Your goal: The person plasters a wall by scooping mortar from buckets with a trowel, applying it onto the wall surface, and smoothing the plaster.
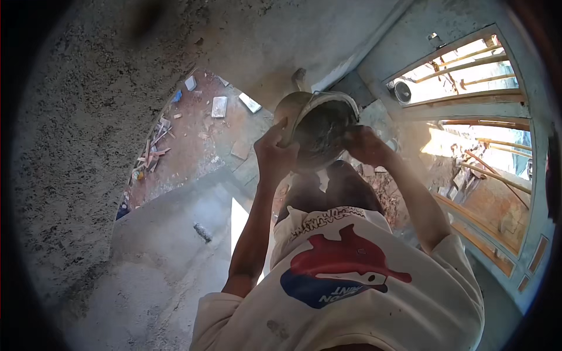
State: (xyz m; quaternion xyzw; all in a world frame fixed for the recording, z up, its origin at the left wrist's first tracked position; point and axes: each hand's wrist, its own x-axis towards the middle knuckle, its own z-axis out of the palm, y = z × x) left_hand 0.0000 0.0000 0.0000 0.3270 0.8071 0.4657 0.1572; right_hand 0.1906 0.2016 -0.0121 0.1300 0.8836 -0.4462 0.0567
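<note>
In front of my body a round, dusty grey bucket (328, 131) is tipped so that its mouth faces me. Its inside is dark, with what looks like cement residue on the walls. My left hand (277, 151) is closed on the left side of the bucket, thumb toward the rim. My right hand (367, 146) is closed at the right edge of the mouth, fingers reaching over the rim; whether they hold anything besides the rim I cannot tell. The far underside of the bucket is hidden.
A rough plastered wall (76, 140) rises close on the left. Pale blocks (219, 107) and broken wood (151, 153) litter the reddish ground beyond an opening. A barred window (468, 70) stands at right. A small dark lump (202, 232) lies on the grey floor.
</note>
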